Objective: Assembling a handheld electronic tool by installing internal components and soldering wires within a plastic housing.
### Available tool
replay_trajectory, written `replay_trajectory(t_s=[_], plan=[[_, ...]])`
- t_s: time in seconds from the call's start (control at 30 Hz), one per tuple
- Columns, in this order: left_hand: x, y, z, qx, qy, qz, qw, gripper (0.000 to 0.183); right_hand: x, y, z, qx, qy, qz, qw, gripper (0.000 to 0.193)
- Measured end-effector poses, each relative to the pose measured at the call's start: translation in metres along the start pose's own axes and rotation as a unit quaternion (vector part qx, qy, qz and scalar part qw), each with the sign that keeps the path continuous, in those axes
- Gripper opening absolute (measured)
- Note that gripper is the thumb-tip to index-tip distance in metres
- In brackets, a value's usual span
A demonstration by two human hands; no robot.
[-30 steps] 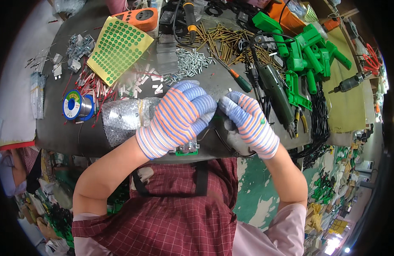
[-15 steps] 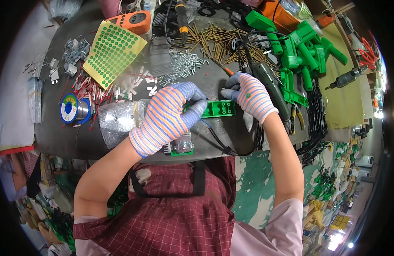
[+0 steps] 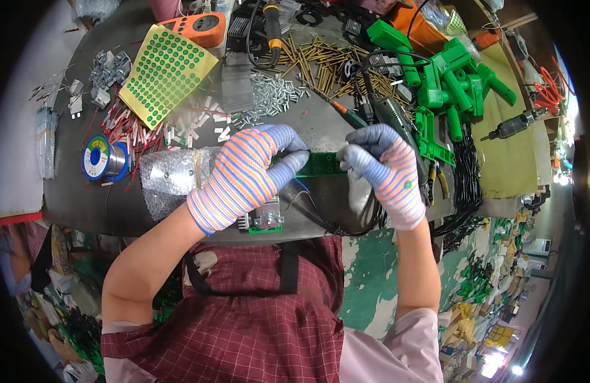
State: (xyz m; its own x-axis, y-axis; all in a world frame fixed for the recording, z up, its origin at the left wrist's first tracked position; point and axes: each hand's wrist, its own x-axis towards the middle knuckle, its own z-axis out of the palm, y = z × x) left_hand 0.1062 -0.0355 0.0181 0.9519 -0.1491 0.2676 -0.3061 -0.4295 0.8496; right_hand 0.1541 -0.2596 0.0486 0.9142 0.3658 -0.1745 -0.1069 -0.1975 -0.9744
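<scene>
My left hand (image 3: 253, 172), in a striped knit glove, is closed on the left part of a long green plastic housing (image 3: 322, 165). Its fingers hide that end, and a blue wire shows below them. Just beyond the housing's right end is my right hand (image 3: 389, 169), gloved the same way. Its thumb and fingertips are pinched together; whether anything small is between them I cannot make out. A green dot sits on the back of that glove. Below my left hand lies a metal part with a green base (image 3: 266, 217) at the table's near edge.
Bubble wrap (image 3: 170, 179) and a solder spool (image 3: 102, 158) lie left. A sheet of green round stickers (image 3: 167, 70), silver screws (image 3: 276, 96) and long brass-coloured screws (image 3: 320, 64) are farther back. A soldering iron (image 3: 348, 113), green housings (image 3: 445, 76) and black cables (image 3: 464, 166) are right.
My right hand has drawn back from the housing's right end and turned, its fingers now pinched. The housing has tilted, so its inner pegs show less. My left hand keeps its hold.
</scene>
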Motion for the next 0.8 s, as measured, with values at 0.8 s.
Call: replay_trajectory(t_s=[0.8], plan=[[0.001,0.002,-0.007,-0.02,-0.057,-0.054,0.997,0.016,0.003,0.02,0.031,-0.225,0.037,-0.334,0.915,0.017]])
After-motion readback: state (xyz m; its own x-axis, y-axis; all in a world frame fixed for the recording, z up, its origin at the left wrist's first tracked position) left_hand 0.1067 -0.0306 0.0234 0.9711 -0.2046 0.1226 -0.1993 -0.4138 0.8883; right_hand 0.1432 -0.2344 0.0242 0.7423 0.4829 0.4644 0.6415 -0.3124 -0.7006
